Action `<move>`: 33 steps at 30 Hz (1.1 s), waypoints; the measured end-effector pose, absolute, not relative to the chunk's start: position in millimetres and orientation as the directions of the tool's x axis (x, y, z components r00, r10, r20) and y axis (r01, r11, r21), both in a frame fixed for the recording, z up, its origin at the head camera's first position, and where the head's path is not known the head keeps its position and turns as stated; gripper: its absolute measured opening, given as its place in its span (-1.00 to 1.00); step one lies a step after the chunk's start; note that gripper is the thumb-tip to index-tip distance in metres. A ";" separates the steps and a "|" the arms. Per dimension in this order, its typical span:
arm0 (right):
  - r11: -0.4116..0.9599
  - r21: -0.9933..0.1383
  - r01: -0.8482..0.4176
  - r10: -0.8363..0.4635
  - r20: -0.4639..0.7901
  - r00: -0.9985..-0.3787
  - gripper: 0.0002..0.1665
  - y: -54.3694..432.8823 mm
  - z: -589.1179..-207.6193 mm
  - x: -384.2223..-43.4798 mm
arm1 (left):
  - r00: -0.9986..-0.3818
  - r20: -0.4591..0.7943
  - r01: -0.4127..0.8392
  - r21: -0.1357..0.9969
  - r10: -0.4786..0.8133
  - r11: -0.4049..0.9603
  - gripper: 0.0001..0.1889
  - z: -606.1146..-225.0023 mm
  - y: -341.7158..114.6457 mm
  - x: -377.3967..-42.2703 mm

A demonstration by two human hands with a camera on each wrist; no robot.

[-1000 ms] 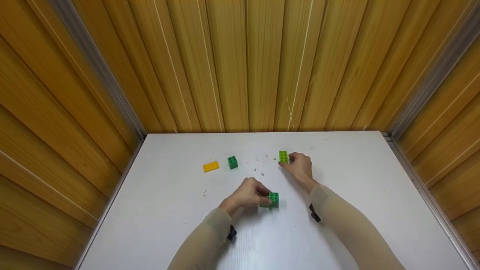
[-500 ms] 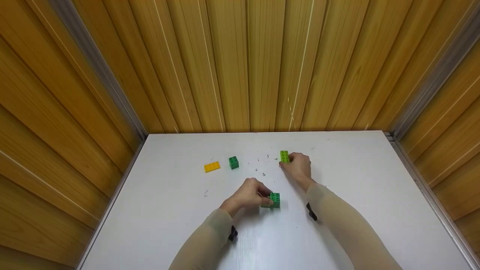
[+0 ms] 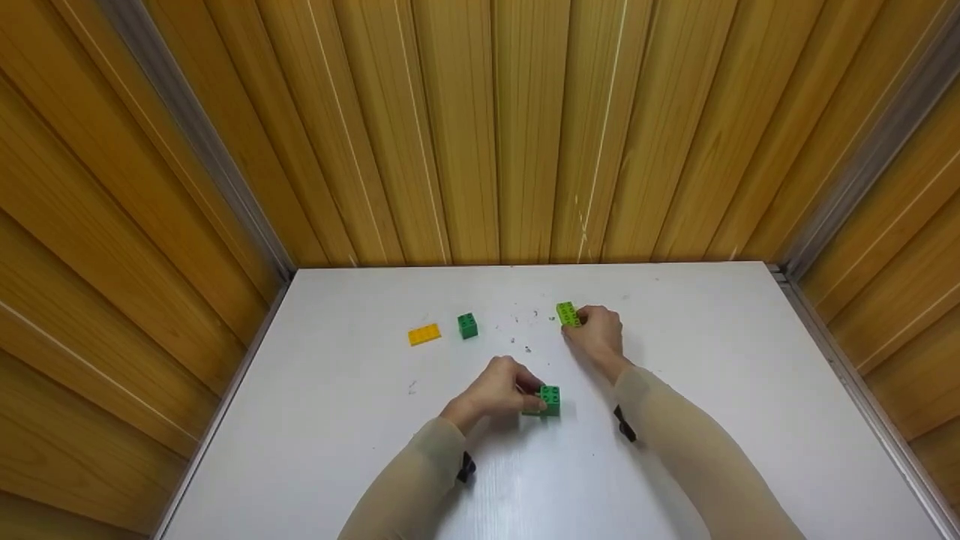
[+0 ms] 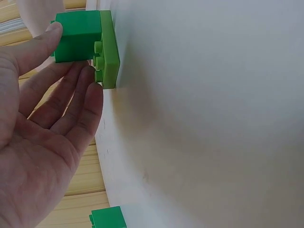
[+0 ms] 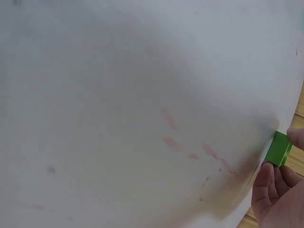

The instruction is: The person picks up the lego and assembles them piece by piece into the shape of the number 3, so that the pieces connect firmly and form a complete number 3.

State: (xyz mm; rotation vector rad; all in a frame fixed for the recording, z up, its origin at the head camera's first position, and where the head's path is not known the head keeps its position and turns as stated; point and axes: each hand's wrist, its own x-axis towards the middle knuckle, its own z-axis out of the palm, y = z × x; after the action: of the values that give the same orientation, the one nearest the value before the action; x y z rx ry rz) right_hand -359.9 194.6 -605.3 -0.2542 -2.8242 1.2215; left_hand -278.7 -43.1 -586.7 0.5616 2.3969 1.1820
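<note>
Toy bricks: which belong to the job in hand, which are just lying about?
In the job:
green toy brick on light-green plate, held by left hand
lime studded piece, pinched by right hand

Untouched, likely just lying about:
yellow studded plate
second green toy brick

The setting is a booth-like work area, whether in a workshop or a lab cannot be told: wood-grain panelling (image 3: 517, 135) rises behind and along both sides of a scuffed white tabletop (image 3: 315, 420), with grey metal posts (image 3: 201, 135) in the far corners.
</note>
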 end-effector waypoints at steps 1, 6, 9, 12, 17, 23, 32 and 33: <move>0.676 -0.726 0.128 0.170 -0.015 -0.985 -0.46 194.9 -605.8 -359.5 | -0.836 -0.179 0.172 0.812 0.519 0.557 -0.71 -586.9 -42.9 -278.4; 0.690 -0.715 0.116 0.164 -0.001 -0.986 -0.44 196.2 -606.5 -356.7 | -0.837 -0.188 0.153 0.821 0.514 0.550 -0.72 -587.2 -42.8 -277.4; 0.689 -0.716 0.114 0.167 0.004 -0.986 -0.44 196.7 -606.2 -354.6 | -0.835 -0.171 0.173 0.821 0.523 0.544 -0.72 -587.7 -42.9 -277.2; 0.684 -0.721 0.114 0.172 0.007 -0.985 -0.45 197.3 -606.5 -352.9 | -0.829 -0.136 0.208 0.825 0.542 0.526 -0.72 -588.6 -43.4 -277.5; 0.685 -0.720 0.111 0.174 0.014 -0.985 -0.45 198.9 -606.7 -352.5 | -0.827 -0.118 0.228 0.823 0.550 0.520 -0.70 -588.1 -44.2 -277.4; 0.678 -0.725 0.126 0.178 -0.005 -0.984 -0.43 202.9 -606.0 -349.3 | -0.828 -0.125 0.225 0.819 0.546 0.528 -0.69 -588.1 -43.6 -276.8; 0.686 -0.719 0.110 0.154 -0.003 -0.988 -0.41 206.3 -603.1 -342.7 | -0.836 -0.144 0.207 0.812 0.530 0.546 -0.67 -588.3 -43.9 -275.2; 0.687 -0.719 0.105 0.152 0.001 -0.988 -0.42 206.5 -602.9 -341.1 | -0.835 -0.145 0.205 0.814 0.531 0.544 -0.67 -588.7 -44.0 -274.9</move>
State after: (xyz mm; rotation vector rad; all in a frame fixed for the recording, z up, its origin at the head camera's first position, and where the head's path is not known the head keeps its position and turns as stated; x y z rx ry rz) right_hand -341.1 206.5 -602.9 -0.2151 -2.8298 1.1995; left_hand -274.9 -44.0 -588.7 0.6022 2.4093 1.1980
